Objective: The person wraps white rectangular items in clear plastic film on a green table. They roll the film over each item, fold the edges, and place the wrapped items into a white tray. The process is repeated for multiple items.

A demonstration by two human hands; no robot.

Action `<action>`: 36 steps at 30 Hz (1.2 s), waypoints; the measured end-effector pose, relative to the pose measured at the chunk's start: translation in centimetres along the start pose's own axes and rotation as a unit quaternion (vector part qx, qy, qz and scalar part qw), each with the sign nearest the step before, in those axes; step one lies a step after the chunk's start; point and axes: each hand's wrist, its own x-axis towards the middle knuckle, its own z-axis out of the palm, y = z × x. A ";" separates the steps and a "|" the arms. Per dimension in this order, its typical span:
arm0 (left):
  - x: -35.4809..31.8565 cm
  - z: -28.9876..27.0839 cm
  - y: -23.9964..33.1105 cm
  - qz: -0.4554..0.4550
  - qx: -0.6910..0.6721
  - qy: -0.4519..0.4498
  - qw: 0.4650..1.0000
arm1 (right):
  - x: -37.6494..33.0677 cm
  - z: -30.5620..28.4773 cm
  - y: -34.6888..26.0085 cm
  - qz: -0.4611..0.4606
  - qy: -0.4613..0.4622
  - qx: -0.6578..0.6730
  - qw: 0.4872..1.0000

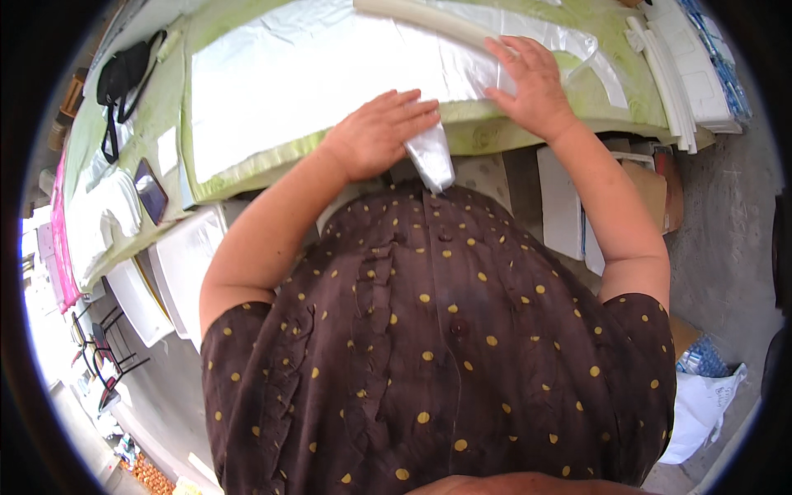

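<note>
Landmark: the green padded table (247, 169) runs across the top of the view, and you stand at its near edge, looking down over your brown dotted dress (429, 346)
White sheet: a large white sheet (313, 74) lies flat on the table, covering most of its middle
Left hand: your left hand (381, 132) rests at the table's near edge, fingers curled around a crumpled end of shiny clear plastic film (431, 155) that hangs down off the edge toward you
Right hand: your right hand (532, 87) lies palm down with fingers spread, grasping nothing, pressing the film flat on the sheet just right of your left hand
Rolled tube: a pale tube (429, 21) lies across the far side of the table, beyond your right hand
Black bag: a black strapped bag (122, 78) sits at the table's far left end
Phone: a dark phone (151, 191) lies near the table's left near edge
White strips: stacked white foam strips (676, 74) sit at the table's right end
</note>
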 end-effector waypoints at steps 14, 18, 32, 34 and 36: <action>-0.4 0.5 0.0 0.023 0.009 0.023 0.999 | -2.2 -1.5 -10.1 -0.236 -0.015 0.280 0.930; -0.7 -0.6 1.3 -0.008 -0.026 0.044 0.999 | -3.8 -1.5 -8.5 -0.137 -0.044 0.309 0.940; -1.4 -0.7 2.4 -0.345 -0.158 0.146 0.914 | 2.1 3.0 -9.5 0.276 -0.162 0.480 0.817; -1.2 -0.8 2.1 -0.371 -0.209 0.147 0.893 | 3.6 2.9 -9.6 0.291 -0.185 0.437 0.831; -0.8 -1.7 2.1 -0.405 -0.257 0.128 0.868 | 4.6 3.4 -9.6 0.290 -0.196 0.387 0.853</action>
